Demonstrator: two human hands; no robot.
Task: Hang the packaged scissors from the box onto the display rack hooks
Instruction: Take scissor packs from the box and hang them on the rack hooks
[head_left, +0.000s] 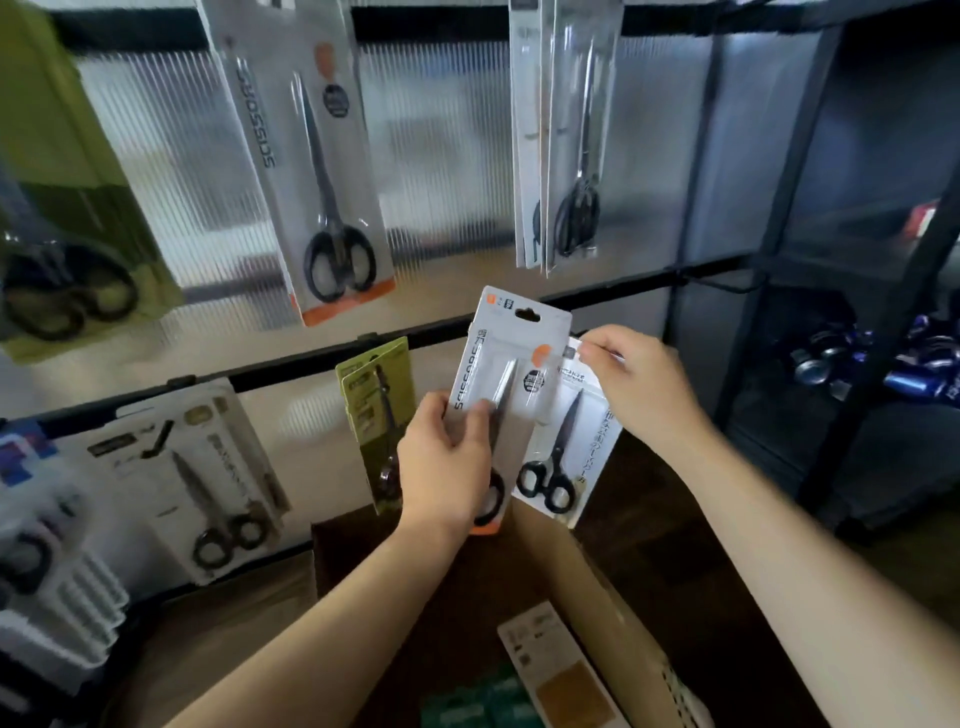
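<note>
My left hand (447, 457) grips a grey-and-orange scissors pack (506, 353) by its middle, held upright in front of the lower rack bar (291, 366). My right hand (639, 384) pinches the top corner of a white pack of small black-handled scissors (563, 457), just right of and partly behind the grey pack. Below them stands the open cardboard box (587, 582) with more packs (561, 670) inside. Other scissors packs hang on the rack: a grey one (311, 171) above, a clear pair (566, 135) at upper right, an olive one (376, 415) beside my left hand.
More packs hang at the left: an olive pack (67, 208) and a white pack (208, 478). White ribbed items (67, 613) sit at lower left. A black wire shelf (779, 218) with blue cans (883, 364) stands to the right. Ribbed translucent panels back the rack.
</note>
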